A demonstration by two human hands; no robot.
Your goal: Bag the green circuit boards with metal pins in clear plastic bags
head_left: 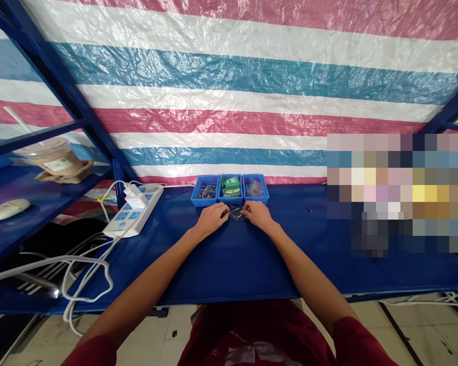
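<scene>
- Parts, small and mixed (235,212), lie in a loose heap on the blue bench (232,269), between the two hands and just in front of three blue bins; I can make out thin dark pieces, a little green and some clear material.
- Left hand (212,218): fingers curled in, tips at the heap's near left edge. From here I cannot tell whether they pinch anything.
- Right hand (257,213): fingers bent down at the heap's other side, the gap between them narrow; whether a part is held is hidden from me.
- Left bin (205,202) carries slim dark and silvery pieces, the middle bin (231,201) green packets or pieces, the right bin (256,200) clear ones. The bins stand side by side.
- Handling, by my judgement: the slim pieces look light, stiff and smooth, apt to roll; I would pinch one mid-length from above. Clear ones seem thin and slippery, best caught by an edge, with light pressure in case they crease.
- One dark sliver (309,209) lies well apart, to the right.
- Power strip (133,213) and white cables (87,277) sit off to the left.
</scene>
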